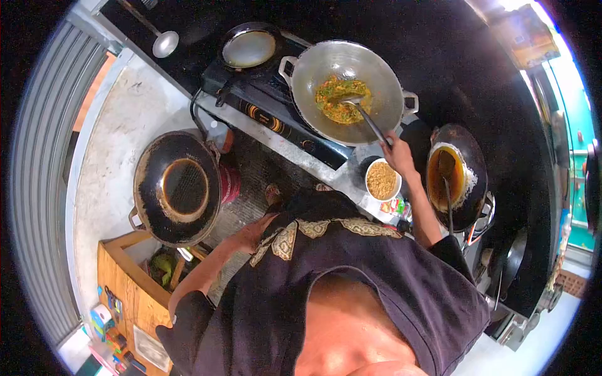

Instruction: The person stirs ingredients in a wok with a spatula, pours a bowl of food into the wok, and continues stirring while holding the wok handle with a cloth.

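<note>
Meanwhile, at the far left, a blackened wok (185, 143) is sitting on a pale counter, and the left hand (258, 229) is resting by the shirt's hem; its fingers are hiding, so I cannot tell how open it is or whether it is holding anything. Further right, the silvery wok (382, 78) is standing on the stove with chopped, oily food (338, 113) in its middle; it is looking heavy and probably hot, best taken by its two side loops, whose line is running roughly left to right. A dark-handled stirring utensil (372, 123) is dipping into that food, its long axis slanting forward and leftward from the person; it is seeming light and stiff, perhaps slick, best held high on the handle. There, the right hand (399, 154) is closing around it, above a white bowl (368, 190) of crumbly stuff.
</note>
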The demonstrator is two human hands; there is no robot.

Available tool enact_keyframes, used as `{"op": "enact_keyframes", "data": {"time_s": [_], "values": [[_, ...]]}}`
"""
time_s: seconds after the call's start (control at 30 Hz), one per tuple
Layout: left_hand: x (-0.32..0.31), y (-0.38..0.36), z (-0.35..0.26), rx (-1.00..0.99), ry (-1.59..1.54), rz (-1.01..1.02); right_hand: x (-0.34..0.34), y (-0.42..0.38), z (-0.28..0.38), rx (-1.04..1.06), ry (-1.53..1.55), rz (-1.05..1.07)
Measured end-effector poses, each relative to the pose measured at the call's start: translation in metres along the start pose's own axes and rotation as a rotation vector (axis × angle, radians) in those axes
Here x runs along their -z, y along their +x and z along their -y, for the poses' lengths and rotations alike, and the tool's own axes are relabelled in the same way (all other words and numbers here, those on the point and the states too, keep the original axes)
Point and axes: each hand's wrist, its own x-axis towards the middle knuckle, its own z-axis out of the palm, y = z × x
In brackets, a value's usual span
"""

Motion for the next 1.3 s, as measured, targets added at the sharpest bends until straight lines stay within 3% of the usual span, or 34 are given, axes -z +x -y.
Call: {"op": "enact_keyframes", "data": {"time_s": [0.03,0.2,0.3,0.33,0.37,0.5,0.57,0.6,0.8,0.83,1.0,1.1,1.2,1.3], "values": [[0.004,0.0,0.0,-0.007,-0.003,0.016,-0.004,0.008,0.009,-0.053,0.01,0.081],[0.019,-0.009,0.003,-0.017,0.031,0.078,-0.044,0.037,-0.001,-0.062,0.072,-0.118],[0.015,-0.018,0.017,-0.076,0.0,0.039,-0.008,0.019,0.014,-0.005,0.062,-0.026],[0.015,-0.022,0.019,-0.067,0.003,0.035,0.018,0.01,0.035,-0.131,0.056,0.071],[0.015,-0.026,0.021,-0.058,0.006,0.03,0.022,0.002,0.019,-0.034,0.099,0.035],[0.02,-0.039,0.03,0.014,0.103,0.061,0.081,-0.039,0.044,-0.065,-0.031,0.075],[0.023,-0.044,0.034,0.009,0.098,0.055,0.101,-0.048,0.06,-0.248,-0.105,0.243],[0.029,-0.047,0.027,0.014,0.072,0.054,0.1,-0.052,0.058,-0.213,-0.128,0.238],[0.049,-0.059,0.015,0.111,0.085,0.123,0.037,-0.044,0.044,-0.159,-0.063,0.232],[0.051,-0.06,0.014,0.117,0.082,0.135,0.011,-0.042,0.035,-0.102,-0.042,0.104],[0.043,-0.065,0.034,0.08,0.057,0.092,-0.022,-0.013,0.069,-0.345,0.078,-0.009],[0.05,-0.074,0.032,0.062,0.052,0.106,-0.042,0.016,0.043,-0.098,0.062,-0.216],[0.053,-0.071,0.03,0.077,0.043,0.13,-0.05,0.043,0.046,-0.229,-0.011,-0.209],[0.047,-0.074,0.045,0.015,0.057,0.095,-0.058,0.043,0.032,-0.073,0.021,-0.186]]}}
